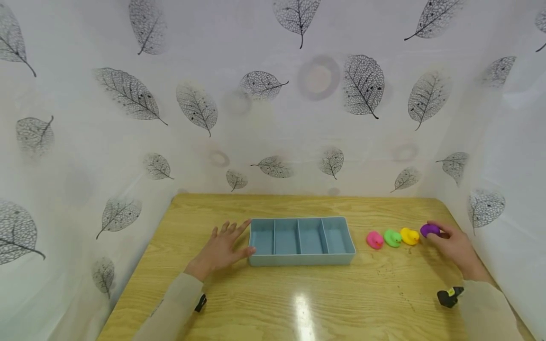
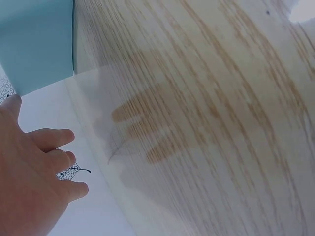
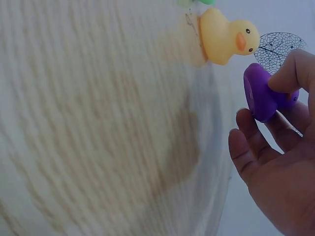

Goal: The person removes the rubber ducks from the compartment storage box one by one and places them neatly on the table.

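A light blue tray (image 1: 302,260) with several compartments in a row stands on the wooden table. My left hand (image 1: 222,251) is at its left end, fingers spread, thumb and forefinger by the tray's edge; in the left wrist view the forefinger reaches toward the tray's wall (image 2: 39,49). At the right, my right hand (image 1: 456,248) pinches a purple rubber duck (image 3: 263,96) between thumb and fingers, its flat base showing and apparently off the table. Left of it sit a yellow duck (image 1: 410,236), a green duck (image 1: 392,238) and a pink duck (image 1: 375,240) in a row.
The wooden table (image 1: 256,303) ends at a back edge against a white curtain (image 1: 264,128) printed with dark leaves. The curtain also hangs close on the left and right sides. A black wrist-camera mount (image 1: 449,297) sits by the right sleeve.
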`<action>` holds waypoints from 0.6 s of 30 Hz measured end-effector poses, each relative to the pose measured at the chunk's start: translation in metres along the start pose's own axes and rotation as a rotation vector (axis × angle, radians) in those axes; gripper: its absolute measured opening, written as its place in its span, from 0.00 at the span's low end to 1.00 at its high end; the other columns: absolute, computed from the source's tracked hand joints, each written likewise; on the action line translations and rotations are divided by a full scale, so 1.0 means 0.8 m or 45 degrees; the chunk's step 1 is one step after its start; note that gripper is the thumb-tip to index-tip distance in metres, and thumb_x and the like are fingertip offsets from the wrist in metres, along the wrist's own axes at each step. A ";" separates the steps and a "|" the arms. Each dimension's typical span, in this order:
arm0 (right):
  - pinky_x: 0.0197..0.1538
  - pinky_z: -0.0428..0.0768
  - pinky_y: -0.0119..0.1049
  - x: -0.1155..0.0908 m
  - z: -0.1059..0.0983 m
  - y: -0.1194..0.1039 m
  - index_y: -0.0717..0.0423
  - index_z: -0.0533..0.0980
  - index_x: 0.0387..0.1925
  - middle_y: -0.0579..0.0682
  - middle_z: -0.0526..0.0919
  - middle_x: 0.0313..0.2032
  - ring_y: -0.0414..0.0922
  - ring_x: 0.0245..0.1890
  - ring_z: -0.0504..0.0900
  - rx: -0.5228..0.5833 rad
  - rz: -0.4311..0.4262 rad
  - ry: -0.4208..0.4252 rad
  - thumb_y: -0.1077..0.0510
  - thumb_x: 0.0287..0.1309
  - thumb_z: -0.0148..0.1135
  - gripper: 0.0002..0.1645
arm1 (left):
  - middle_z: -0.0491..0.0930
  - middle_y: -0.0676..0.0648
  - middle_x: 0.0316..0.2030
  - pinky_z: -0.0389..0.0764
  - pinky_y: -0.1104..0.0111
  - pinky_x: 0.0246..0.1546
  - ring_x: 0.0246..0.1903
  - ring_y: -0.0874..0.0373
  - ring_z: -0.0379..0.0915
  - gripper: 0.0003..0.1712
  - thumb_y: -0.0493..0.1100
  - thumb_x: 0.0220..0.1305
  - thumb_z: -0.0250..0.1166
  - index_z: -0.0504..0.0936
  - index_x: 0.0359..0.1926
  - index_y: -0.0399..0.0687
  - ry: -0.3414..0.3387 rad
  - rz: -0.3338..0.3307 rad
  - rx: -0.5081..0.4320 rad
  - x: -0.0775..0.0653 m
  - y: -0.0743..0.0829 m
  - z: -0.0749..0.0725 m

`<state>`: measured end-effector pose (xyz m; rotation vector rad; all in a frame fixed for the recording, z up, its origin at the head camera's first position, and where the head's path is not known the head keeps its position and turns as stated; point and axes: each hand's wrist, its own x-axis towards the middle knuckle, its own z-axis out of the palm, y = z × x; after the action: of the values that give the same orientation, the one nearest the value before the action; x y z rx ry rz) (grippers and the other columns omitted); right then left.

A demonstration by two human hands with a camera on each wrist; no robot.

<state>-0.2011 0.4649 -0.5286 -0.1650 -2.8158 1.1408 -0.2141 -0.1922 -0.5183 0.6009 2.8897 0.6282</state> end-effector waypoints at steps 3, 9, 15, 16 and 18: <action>0.36 0.70 0.13 0.000 0.000 0.000 0.75 0.66 0.72 0.84 0.71 0.63 0.17 0.37 0.64 -0.026 0.003 -0.023 0.54 0.77 0.59 0.35 | 0.59 0.28 0.78 0.42 0.26 0.76 0.81 0.27 0.46 0.52 0.76 0.70 0.56 0.49 0.86 0.65 0.001 -0.001 0.004 0.000 0.000 0.000; 0.34 0.71 0.14 0.003 0.006 0.007 0.78 0.68 0.69 0.85 0.73 0.61 0.58 0.47 0.82 -0.150 -0.029 -0.028 0.55 0.76 0.60 0.33 | 0.59 0.28 0.78 0.42 0.26 0.76 0.81 0.28 0.46 0.52 0.76 0.70 0.56 0.48 0.86 0.65 -0.005 -0.005 0.004 0.000 -0.001 0.001; 0.33 0.74 0.20 0.008 0.007 0.011 0.76 0.70 0.68 0.85 0.75 0.59 0.69 0.49 0.81 -0.202 -0.035 -0.067 0.56 0.76 0.60 0.31 | 0.59 0.28 0.79 0.42 0.27 0.77 0.81 0.28 0.45 0.52 0.75 0.71 0.56 0.47 0.86 0.66 -0.008 -0.006 0.003 0.000 -0.002 0.001; 0.33 0.74 0.21 0.008 0.007 0.011 0.75 0.70 0.68 0.85 0.75 0.59 0.68 0.49 0.81 -0.206 -0.031 -0.074 0.56 0.76 0.60 0.31 | 0.59 0.28 0.79 0.42 0.27 0.77 0.81 0.28 0.45 0.52 0.75 0.71 0.56 0.47 0.86 0.65 -0.008 -0.005 0.004 0.000 -0.002 0.001; 0.33 0.75 0.22 0.009 0.006 0.010 0.75 0.69 0.69 0.84 0.75 0.59 0.64 0.47 0.82 -0.209 -0.009 -0.088 0.55 0.76 0.59 0.32 | 0.59 0.28 0.79 0.42 0.26 0.77 0.81 0.28 0.45 0.52 0.75 0.71 0.56 0.48 0.86 0.65 -0.007 -0.003 0.000 0.000 -0.002 0.001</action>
<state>-0.2086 0.4681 -0.5373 -0.1297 -2.9679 0.9312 -0.2144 -0.1932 -0.5198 0.5985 2.8846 0.6250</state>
